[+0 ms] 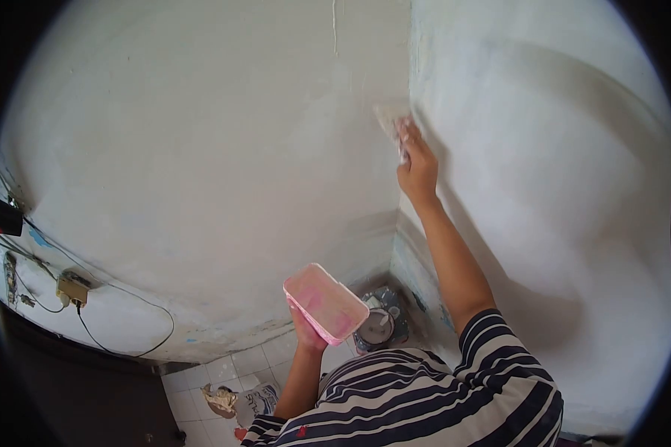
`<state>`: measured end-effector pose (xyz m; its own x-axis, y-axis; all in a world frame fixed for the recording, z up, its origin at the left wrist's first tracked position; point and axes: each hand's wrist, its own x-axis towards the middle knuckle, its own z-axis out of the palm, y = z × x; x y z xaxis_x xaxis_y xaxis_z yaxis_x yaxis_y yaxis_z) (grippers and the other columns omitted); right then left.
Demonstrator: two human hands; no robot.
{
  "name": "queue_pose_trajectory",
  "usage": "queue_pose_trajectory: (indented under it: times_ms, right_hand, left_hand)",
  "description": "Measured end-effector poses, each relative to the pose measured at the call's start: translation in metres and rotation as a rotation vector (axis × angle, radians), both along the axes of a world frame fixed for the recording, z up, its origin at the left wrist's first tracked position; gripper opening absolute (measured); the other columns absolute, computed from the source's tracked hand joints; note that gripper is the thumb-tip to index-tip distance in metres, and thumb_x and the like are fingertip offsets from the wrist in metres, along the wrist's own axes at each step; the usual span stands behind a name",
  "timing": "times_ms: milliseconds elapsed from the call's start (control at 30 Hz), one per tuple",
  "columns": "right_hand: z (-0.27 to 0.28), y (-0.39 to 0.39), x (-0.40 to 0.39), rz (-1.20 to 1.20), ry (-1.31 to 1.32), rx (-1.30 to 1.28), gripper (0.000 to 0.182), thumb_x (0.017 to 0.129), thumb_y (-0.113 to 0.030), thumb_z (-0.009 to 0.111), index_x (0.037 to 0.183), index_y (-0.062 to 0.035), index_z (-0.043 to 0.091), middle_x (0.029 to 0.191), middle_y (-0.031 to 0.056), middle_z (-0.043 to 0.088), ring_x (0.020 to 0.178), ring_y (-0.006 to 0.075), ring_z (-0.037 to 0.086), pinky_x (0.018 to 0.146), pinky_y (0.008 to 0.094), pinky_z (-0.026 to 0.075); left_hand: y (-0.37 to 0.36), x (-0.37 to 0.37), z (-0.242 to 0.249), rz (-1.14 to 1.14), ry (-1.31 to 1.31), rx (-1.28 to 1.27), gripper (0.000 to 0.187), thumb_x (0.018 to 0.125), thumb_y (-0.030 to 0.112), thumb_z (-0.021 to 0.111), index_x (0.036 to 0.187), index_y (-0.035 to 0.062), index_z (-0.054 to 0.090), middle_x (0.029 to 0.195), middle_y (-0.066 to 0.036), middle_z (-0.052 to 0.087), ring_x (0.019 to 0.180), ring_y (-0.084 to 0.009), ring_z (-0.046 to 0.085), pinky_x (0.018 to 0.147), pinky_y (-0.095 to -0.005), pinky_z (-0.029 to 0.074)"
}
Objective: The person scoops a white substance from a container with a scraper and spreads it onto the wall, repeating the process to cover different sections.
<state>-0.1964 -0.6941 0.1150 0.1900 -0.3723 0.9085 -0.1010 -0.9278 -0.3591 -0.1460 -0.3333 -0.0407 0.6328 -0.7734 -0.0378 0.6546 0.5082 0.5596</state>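
In the head view, the right hand [416, 167] is raised to the inner corner where two white walls meet, its fingers clenched round the handle of a putty knife [392, 119], whose pale, paste-smeared blade lies flat against the left wall [201, 149] just beside the corner line; the handle itself is mostly hidden in the grasp. The right forearm runs down from that hand along the right wall [559, 186] to a rolled-up sleeve of a dark and white striped shirt [440, 402]. The left hand [307, 331] is lower and nearer the body, grasping a pink rectangular tub [326, 303] from beneath, with the fingers under its base and the open top tilted toward the camera; the inside looks smeared pink and white, though what it holds cannot be told. Below the tub, in the floor corner, a round bucket [380, 324] stands with a pale lid or rim showing. The floor [224, 369] is laid with small white tiles, and a crumpled bag and scraps [246, 402] lie on it near the left elbow. Far to the left, low on the wall, a small yellowish electrical box [72, 289] hangs with black cables [127, 331] looping away from it along the wall's foot.
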Motion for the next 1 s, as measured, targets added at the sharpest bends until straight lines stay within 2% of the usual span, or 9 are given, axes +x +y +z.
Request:
queue_pose_trajectory:
  times_ms: [100,200,400,500,567,700,833,900,1000]
  right_hand:
    - [0.091,-0.006,0.013,-0.071,-0.203,-0.224,0.066,0.077,0.013,0.060,0.138,-0.0123,0.064,0.138,0.0152,0.064,0.135,0.0348,0.056,0.106,0.0434,0.052]
    - [0.110,-0.029,0.034,-0.061,-0.104,-0.177,0.061,0.078,0.010,0.065,0.135,-0.0107,0.065,0.137,0.0157,0.064,0.134,0.0358,0.056,0.105,0.0433,0.052]
    - [-0.058,-0.012,0.026,-0.025,0.095,0.011,0.063,0.077,0.009,0.069,0.136,-0.0125,0.064,0.140,0.0158,0.062,0.136,0.0373,0.054,0.107,0.0460,0.051]
    - [-0.077,0.013,0.002,-0.049,0.158,0.050,0.064,0.078,0.010,0.067,0.138,-0.0132,0.064,0.140,0.0162,0.062,0.135,0.0378,0.054,0.107,0.0460,0.050]
    - [-0.057,0.010,0.002,-0.069,0.136,0.057,0.064,0.079,0.010,0.066,0.138,-0.0132,0.064,0.139,0.0165,0.063,0.135,0.0381,0.055,0.107,0.0458,0.050]
    - [0.077,0.006,0.017,-0.061,-0.180,-0.085,0.063,0.079,0.014,0.060,0.137,-0.0125,0.065,0.136,0.0170,0.065,0.131,0.0369,0.058,0.105,0.0445,0.052]
    - [0.183,-0.029,0.036,-0.149,-0.273,-0.263,0.057,0.081,0.009,0.063,0.134,-0.0107,0.066,0.135,0.0160,0.065,0.131,0.0358,0.058,0.104,0.0444,0.052]
    - [0.182,-0.036,0.040,-0.172,-0.258,-0.279,0.054,0.081,0.007,0.064,0.132,-0.0103,0.067,0.136,0.0156,0.065,0.131,0.0355,0.058,0.102,0.0445,0.053]
    - [0.099,-0.042,0.051,-0.191,-0.100,-0.193,0.057,0.078,0.006,0.068,0.132,-0.0103,0.066,0.138,0.0149,0.064,0.135,0.0339,0.056,0.102,0.0451,0.051]
  left_hand:
    - [-0.001,-0.001,0.010,-0.006,-0.031,0.008,0.077,0.100,0.071,0.042,0.152,0.0150,0.042,0.144,-0.008,0.056,0.129,-0.0301,0.058,0.106,-0.0501,0.051]
    - [-0.001,0.000,0.003,-0.026,-0.007,0.020,0.077,0.100,0.071,0.041,0.152,0.0150,0.042,0.145,-0.008,0.055,0.130,-0.0301,0.058,0.107,-0.0500,0.051]
    - [0.000,0.000,-0.001,0.031,-0.038,0.027,0.079,0.098,0.071,0.046,0.152,0.0133,0.043,0.144,-0.010,0.057,0.129,-0.0320,0.058,0.107,-0.0508,0.050]
    - [0.003,0.002,-0.006,0.015,-0.022,0.017,0.079,0.098,0.071,0.046,0.152,0.0131,0.042,0.144,-0.010,0.056,0.129,-0.0322,0.058,0.107,-0.0508,0.050]
    - [-0.002,0.004,-0.004,0.014,-0.029,-0.002,0.080,0.098,0.071,0.047,0.152,0.0130,0.042,0.145,-0.010,0.056,0.129,-0.0323,0.058,0.108,-0.0507,0.050]
    - [-0.001,0.003,-0.001,0.020,-0.063,0.003,0.080,0.098,0.071,0.046,0.153,0.0137,0.041,0.145,-0.010,0.056,0.130,-0.0320,0.058,0.107,-0.0507,0.050]
    - [-0.002,0.003,0.000,0.041,-0.063,0.019,0.079,0.099,0.071,0.045,0.153,0.0145,0.041,0.144,-0.009,0.056,0.129,-0.0311,0.058,0.107,-0.0504,0.050]
    - [-0.003,0.004,-0.001,0.033,-0.057,0.022,0.079,0.099,0.072,0.045,0.153,0.0145,0.041,0.144,-0.009,0.056,0.129,-0.0312,0.058,0.107,-0.0504,0.050]
    - [0.000,0.005,0.002,0.024,-0.059,0.035,0.081,0.097,0.073,0.046,0.152,0.0137,0.042,0.144,-0.010,0.056,0.129,-0.0323,0.058,0.107,-0.0510,0.050]
